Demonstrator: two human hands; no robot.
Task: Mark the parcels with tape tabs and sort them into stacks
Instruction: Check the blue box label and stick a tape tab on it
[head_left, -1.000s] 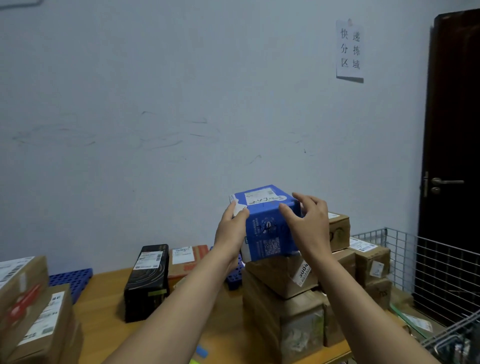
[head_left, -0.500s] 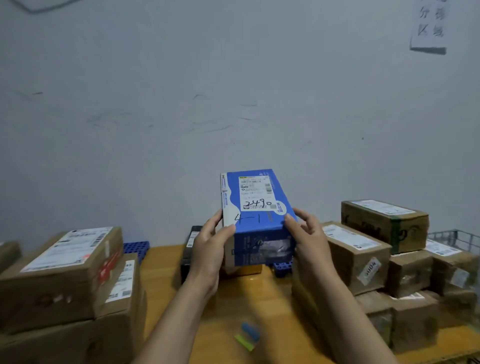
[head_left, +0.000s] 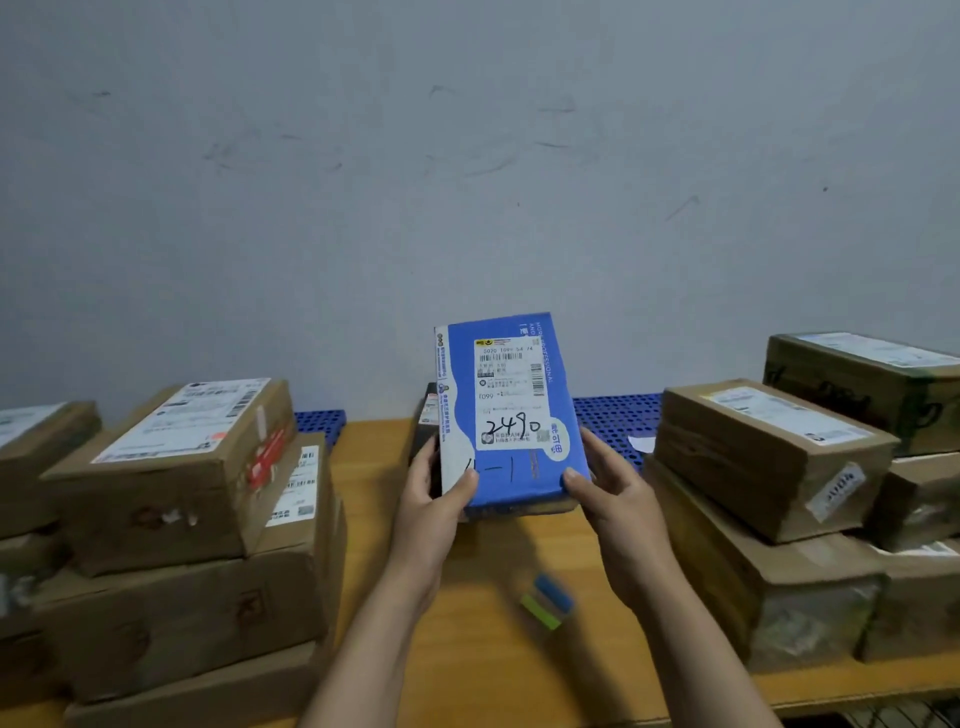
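I hold a blue parcel (head_left: 511, 415) above the middle of the wooden table (head_left: 498, 670), its top face tilted towards me. A white shipping label on it carries the handwritten "2490", with "4-1" below. My left hand (head_left: 434, 501) grips its lower left corner, thumb on the top face. My right hand (head_left: 608, 493) grips its lower right corner. On the table just below lie a blue tape tab (head_left: 553, 590) and a green tape tab (head_left: 540, 612), side by side.
A stack of brown cartons (head_left: 176, 519) stands on the left of the table, another stack of brown cartons (head_left: 769, 483) on the right. A black box (head_left: 427, 415) lies behind the blue parcel. A blue plastic grid (head_left: 613, 415) runs along the wall.
I have lifted the blue parcel off the right stack and brought it left to the table's middle, turning its labelled face up. My view has swung left and down.
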